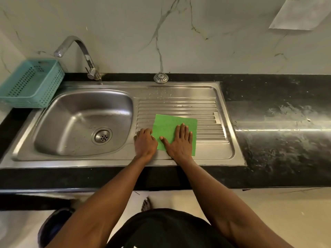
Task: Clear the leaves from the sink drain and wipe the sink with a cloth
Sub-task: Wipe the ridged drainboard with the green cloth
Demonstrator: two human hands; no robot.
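Green cloth [174,129] — under right fingers [182,130]

Basin [75,122] lies open; faucet [84,56] and basket [30,83] crowd its far-left rim.

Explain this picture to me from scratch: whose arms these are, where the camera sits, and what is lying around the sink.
There is no machine here: a person wears a camera on the head, looking down at their own arms. The right hand lies flat on a green cloth spread on the ribbed draining board of a steel sink. The left hand rests at the cloth's left edge. The drain shows no leaves. Behind are a tap, a teal basket and a loose strainer cap.
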